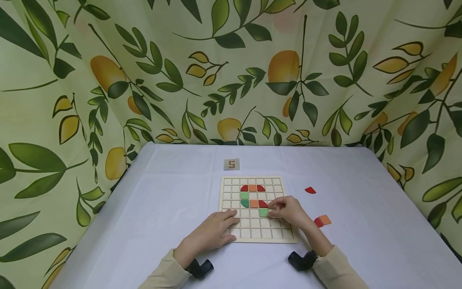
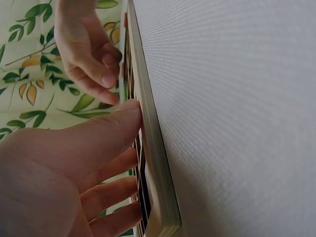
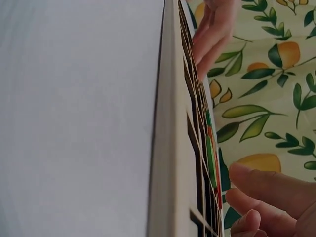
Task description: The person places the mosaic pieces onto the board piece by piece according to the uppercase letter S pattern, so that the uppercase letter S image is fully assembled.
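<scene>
The left hand point(image 1: 213, 230) lies flat and palm down over the board's left edge, fingers spread, thumb near the front corner. The right hand point(image 1: 290, 211) arches over the right side — fingers loosely bent, a gap between them — just beside a green square point(image 1: 264, 212). The gridded board point(image 1: 255, 233), on the white-covered bench point(image 1: 162, 192), holds red, orange and green pieces in its cells. Behind it, a small card point(image 1: 231, 164) bears an S-like figure; red point(image 1: 310, 190) and orange point(image 1: 325, 219) pieces lie to the right.
</scene>
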`<state>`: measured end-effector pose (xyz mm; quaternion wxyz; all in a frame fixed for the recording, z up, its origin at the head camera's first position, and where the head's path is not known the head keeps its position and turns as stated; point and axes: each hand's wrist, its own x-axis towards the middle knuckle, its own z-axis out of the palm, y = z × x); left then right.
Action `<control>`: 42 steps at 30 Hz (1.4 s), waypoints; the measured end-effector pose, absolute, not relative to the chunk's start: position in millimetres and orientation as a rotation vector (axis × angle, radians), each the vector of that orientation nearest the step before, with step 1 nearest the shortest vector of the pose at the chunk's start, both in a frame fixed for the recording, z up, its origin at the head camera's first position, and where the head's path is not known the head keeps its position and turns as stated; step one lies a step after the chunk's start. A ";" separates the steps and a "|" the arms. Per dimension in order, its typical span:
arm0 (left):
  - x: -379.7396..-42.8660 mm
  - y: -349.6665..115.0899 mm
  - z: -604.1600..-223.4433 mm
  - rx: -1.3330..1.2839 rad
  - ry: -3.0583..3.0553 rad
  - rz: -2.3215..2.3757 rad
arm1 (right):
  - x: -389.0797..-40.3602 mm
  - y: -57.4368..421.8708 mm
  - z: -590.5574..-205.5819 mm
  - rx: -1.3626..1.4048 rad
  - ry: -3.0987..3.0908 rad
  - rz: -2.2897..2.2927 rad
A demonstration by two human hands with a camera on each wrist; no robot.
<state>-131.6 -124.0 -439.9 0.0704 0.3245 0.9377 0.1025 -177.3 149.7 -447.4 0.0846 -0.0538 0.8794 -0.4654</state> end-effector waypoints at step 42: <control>-131.3 -123.8 -439.5 0.974 2.823 0.305 | -208.6 226.4 -429.0 0.220 2.720 -1.304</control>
